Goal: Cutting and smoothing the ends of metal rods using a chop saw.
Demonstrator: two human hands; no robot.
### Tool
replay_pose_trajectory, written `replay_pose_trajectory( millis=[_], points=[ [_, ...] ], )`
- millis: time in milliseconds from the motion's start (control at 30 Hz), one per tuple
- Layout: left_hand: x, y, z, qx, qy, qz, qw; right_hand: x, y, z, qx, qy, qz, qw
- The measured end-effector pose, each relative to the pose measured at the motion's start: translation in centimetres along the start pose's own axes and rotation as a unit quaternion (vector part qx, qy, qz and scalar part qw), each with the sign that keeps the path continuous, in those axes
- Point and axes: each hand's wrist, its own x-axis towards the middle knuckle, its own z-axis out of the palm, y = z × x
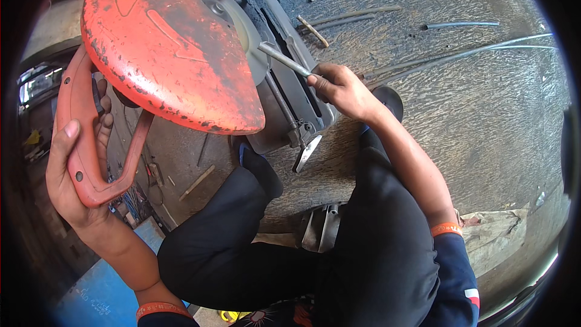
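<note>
A chop saw with a scuffed red blade guard [175, 54] fills the upper left. My left hand [60, 172] is wrapped round its red loop handle [80, 145], thumb on the near side and fingertips showing through the loop. Part of the grey cutting disc [245, 33] shows beyond the guard. In my right hand [345, 91] is a short grey metal tube [281, 57], pinched near one end. Its other end points up and left, close to the disc; I cannot tell whether it touches. Below lies the saw's base with a threaded clamp screw [280, 102] and clamp handle [308, 153].
Long metal rods [460, 53] and a shorter tube [463, 25] lie on the stained floor to the right. A short stick [313, 30] rests beside the saw base. My shoes flank the base. A blue panel [133, 266] is at lower left, a brown sheet [496, 230] at lower right.
</note>
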Motion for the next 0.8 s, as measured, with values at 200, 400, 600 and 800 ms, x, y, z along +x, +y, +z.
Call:
replay_pose_trajectory(
  millis=[200, 400, 600, 800],
  points=[
    [0.0, 0.0, -0.1, 0.000, -0.003, -0.008, 1.000, 0.1, -1.0, 0.5, -0.041, -0.018, -0.006, 0.999],
    [0.1, 0.0, -0.2, -0.005, -0.004, -0.012, 1.000, -0.3, -1.6, 0.9, -0.100, 0.025, -0.042, 0.994],
    [0.1, 0.0, -0.1, -0.010, -0.001, -0.014, 1.000, -0.5, -1.4, 1.4, -0.108, 0.067, -0.066, 0.990],
    [0.0, 0.0, 0.1, -0.015, 0.016, -0.014, 1.000, -0.2, -0.3, 1.7, -0.146, 0.104, -0.111, 0.977]
  ],
)
